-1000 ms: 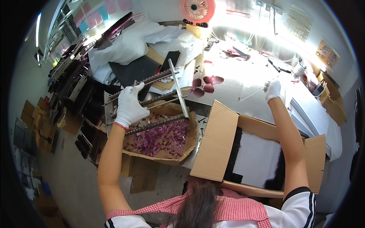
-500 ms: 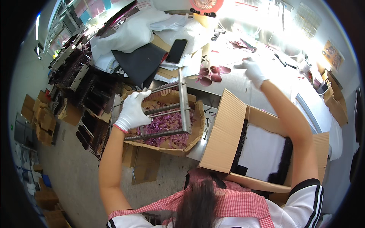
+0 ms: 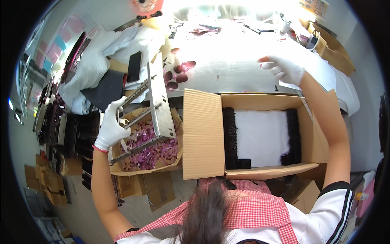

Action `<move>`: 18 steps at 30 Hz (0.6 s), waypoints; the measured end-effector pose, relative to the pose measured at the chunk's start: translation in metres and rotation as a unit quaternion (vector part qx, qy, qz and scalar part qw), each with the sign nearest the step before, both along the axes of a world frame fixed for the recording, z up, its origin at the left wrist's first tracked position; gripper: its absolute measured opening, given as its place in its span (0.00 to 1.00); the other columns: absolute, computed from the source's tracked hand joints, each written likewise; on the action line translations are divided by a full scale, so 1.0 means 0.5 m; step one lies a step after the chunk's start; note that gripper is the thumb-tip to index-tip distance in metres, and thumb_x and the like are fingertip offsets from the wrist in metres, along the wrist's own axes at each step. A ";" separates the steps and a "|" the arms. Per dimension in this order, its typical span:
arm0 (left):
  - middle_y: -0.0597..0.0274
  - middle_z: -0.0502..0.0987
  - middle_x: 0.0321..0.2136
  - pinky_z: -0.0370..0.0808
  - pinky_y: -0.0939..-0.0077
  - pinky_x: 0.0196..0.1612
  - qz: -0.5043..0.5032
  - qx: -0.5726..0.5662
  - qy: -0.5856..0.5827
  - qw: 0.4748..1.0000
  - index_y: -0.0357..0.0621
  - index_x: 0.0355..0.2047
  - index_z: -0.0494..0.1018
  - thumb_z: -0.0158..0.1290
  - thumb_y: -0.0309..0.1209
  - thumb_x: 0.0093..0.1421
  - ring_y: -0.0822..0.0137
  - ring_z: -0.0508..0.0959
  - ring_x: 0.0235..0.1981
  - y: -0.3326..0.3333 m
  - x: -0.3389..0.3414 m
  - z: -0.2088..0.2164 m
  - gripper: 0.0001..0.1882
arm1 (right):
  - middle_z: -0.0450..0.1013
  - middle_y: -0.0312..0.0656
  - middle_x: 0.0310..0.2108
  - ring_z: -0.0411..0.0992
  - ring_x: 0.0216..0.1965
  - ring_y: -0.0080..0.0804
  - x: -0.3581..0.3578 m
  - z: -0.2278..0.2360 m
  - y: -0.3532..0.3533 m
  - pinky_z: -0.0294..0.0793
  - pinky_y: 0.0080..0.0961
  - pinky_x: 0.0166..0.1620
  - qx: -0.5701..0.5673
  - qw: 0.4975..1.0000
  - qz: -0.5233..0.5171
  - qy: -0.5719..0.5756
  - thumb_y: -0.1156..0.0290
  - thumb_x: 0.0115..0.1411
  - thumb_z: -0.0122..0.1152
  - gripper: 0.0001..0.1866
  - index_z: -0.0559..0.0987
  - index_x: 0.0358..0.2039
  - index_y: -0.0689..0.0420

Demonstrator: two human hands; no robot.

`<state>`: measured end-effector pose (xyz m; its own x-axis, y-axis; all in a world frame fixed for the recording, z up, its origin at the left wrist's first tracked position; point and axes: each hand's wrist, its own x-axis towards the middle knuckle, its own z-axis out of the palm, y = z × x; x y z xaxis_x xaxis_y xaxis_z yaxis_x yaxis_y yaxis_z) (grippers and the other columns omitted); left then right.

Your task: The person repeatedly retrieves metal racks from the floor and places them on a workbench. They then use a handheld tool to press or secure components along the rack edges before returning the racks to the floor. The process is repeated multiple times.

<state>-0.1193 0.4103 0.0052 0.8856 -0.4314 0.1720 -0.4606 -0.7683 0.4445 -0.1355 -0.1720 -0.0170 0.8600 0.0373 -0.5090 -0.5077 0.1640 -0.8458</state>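
My left hand (image 3: pixel 109 126), in a white glove, is closed around the near side of a metal rack (image 3: pixel 161 101) with ridged bars. The rack is tilted over a low cardboard tray (image 3: pixel 176 156) of shiny pink-purple scraps (image 3: pixel 142 144). My right hand (image 3: pixel 282 70), also gloved with a bare fingertip showing, hovers over the bright worktable, its index finger stretched out and the others loosely bent. I make out nothing held in it. Several dark pink lens-shaped pieces (image 3: pixel 181 77) lie on the table beyond the rack.
An open carton (image 3: pixel 203 134) in front of me holds black bristly rows (image 3: pixel 293 136) along both sides of a white sheet (image 3: pixel 262 136). A phone (image 3: pixel 134 66), papers and white foam wrap (image 3: pixel 83 69) lie at the left. Behind stands a pink fan (image 3: pixel 146 7).
The view has turned to the right. My right hand has moved right, away from the pink lens pieces. My left hand still grips the rack, which now stands more steeply.
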 end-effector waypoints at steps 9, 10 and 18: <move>0.54 0.69 0.57 0.72 0.73 0.57 -0.051 -0.092 0.021 0.994 0.38 0.64 0.61 0.55 0.16 0.45 0.67 0.71 0.56 0.009 0.036 0.052 0.41 | 0.66 0.24 0.23 0.56 0.19 0.11 0.069 -0.030 0.032 0.56 0.16 0.21 -0.262 0.947 0.055 -0.176 0.55 0.67 0.53 0.14 0.81 0.42 0.49; 0.54 0.68 0.58 0.71 0.71 0.58 -0.013 -0.089 0.030 0.995 0.38 0.64 0.60 0.58 0.18 0.46 0.66 0.70 0.58 0.055 0.041 0.038 0.42 | 0.66 0.24 0.23 0.57 0.19 0.10 0.062 -0.010 -0.033 0.55 0.14 0.21 -0.306 0.922 -0.005 -0.238 0.56 0.69 0.51 0.14 0.80 0.41 0.50; 0.51 0.74 0.53 0.74 0.66 0.55 0.107 -0.137 -0.029 0.984 0.35 0.57 0.68 0.56 0.20 0.51 0.62 0.76 0.53 0.263 0.085 -0.087 0.30 | 0.65 0.30 0.17 0.57 0.15 0.18 -0.231 0.142 -0.646 0.53 0.21 0.17 -0.236 0.669 -0.594 -0.380 0.53 0.69 0.45 0.21 0.79 0.33 0.57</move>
